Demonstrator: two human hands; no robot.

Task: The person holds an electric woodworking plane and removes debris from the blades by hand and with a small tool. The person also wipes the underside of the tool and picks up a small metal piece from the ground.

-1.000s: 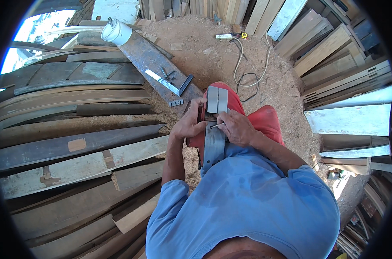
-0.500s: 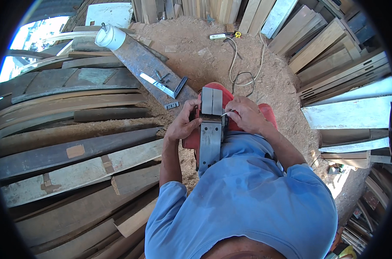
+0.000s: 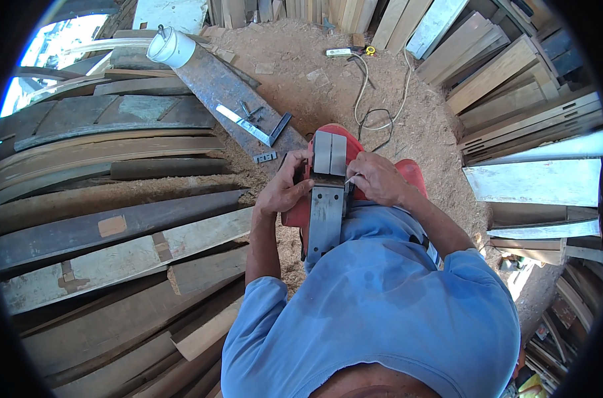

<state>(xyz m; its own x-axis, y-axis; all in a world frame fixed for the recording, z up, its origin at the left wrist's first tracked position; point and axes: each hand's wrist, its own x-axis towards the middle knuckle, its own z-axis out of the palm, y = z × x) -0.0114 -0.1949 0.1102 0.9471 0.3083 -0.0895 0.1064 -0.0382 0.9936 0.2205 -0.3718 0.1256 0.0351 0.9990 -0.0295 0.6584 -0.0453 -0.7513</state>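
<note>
Red casing and grey metal are marking out the planer (image 3: pixel 325 219), which is lying sole up over the person's lap, midway between the two hands. Its near plate and far plate (image 3: pixel 329 152) are both facing upward, and a dark slot is running across between them.

The left hand (image 3: pixel 285 189) is clamping the planer's left side, its thumb pressing near the slot. The right hand (image 3: pixel 377 179) is pinching a thin, pale tool (image 3: pixel 352 178) between thumb and fingers, its tip pointing at the slot's right end; whether it is touching metal there is too small to tell.

As for progress, the turning over and steadying look done, since the sole is lying exposed and the left hand is holding it firm. The fine work at the slot appears to be under way and unfinished. How much is remaining cannot be told, because the right hand is hiding that edge.

Beyond, on the far left, a worn plank (image 3: pixel 202 83) is supporting a white bucket (image 3: pixel 172 50), a square (image 3: pixel 245 125) and a small grey block (image 3: pixel 265 157). A pale cord (image 3: pixel 364 86) is looping over the ground on the far right.
</note>
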